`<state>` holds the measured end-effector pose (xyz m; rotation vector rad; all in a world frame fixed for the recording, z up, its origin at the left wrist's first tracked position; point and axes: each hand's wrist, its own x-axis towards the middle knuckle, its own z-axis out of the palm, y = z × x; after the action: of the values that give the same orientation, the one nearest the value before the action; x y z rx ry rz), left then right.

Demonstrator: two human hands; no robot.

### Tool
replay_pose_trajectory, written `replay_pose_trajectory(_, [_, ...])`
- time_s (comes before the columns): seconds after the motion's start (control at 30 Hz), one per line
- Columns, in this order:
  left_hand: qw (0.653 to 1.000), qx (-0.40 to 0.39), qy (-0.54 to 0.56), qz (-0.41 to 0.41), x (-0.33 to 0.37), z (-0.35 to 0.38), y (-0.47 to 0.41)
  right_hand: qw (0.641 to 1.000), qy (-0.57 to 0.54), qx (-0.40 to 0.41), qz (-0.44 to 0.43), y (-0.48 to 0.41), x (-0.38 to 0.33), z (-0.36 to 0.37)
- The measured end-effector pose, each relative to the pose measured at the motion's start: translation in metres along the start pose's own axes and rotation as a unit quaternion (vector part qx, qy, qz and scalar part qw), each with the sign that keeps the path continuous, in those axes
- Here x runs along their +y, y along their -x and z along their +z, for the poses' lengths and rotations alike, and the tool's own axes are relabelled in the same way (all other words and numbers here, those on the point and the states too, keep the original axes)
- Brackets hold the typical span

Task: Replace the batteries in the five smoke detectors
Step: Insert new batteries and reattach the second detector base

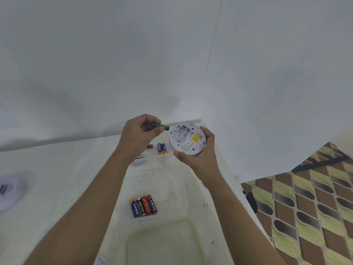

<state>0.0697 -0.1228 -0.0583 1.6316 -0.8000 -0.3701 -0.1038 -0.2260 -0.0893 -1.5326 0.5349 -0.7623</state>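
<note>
My right hand [198,159] grips a round white smoke detector [186,139] by its rim, back side facing me, with a yellow label and an open battery bay showing. My left hand [138,134] pinches a green battery [161,126] just left of the detector, its tip close to the bay. Several used-looking batteries [143,206] lie side by side in a clear plastic tray [172,176] below my arms. Two blue batteries [162,148] lie farther back, with a red one [150,146] beside them.
A white table [57,178] carries the tray and a green-rimmed clear lid [164,243]. A white round object [11,190] sits at the left edge. White walls stand behind. A patterned brown and gold floor [305,207] lies to the right of the table edge.
</note>
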Motion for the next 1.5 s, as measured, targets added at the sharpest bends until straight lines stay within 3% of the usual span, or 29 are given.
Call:
replay_pose_trajectory(0.13, [0.996,-0.039,0.073,0.021,0.014,0.000,0.008,1.000,0.014,-0.014,-0.003,0.000,0.002,-0.003])
replay_pose_trajectory(0.3, [0.995,-0.078,0.057,0.003,0.024,0.003,0.010,0.999,0.034,-0.035,0.002,0.001,-0.002,-0.005])
replay_pose_trajectory(0.57, [0.990,-0.063,-0.094,0.081,0.022,0.009,0.009,0.996,0.055,-0.073,-0.004,0.007,-0.008,-0.003])
replay_pose_trajectory(0.77, [0.986,-0.158,-0.021,0.045,0.022,0.012,0.014,0.995,0.052,-0.082,-0.022,0.011,-0.015,-0.008])
replay_pose_trajectory(0.93, [0.983,-0.179,0.018,0.036,0.022,0.007,0.018,0.992,0.073,-0.095,-0.033,0.013,-0.020,-0.012])
replay_pose_trajectory(1.13, [0.983,-0.164,-0.038,0.074,0.016,0.013,0.020,0.991,0.080,-0.103,-0.032,0.012,-0.017,-0.017])
replay_pose_trajectory(1.5, [0.991,-0.104,0.008,0.079,0.007,0.019,0.008,0.992,0.090,-0.078,-0.036,0.005,-0.017,-0.019])
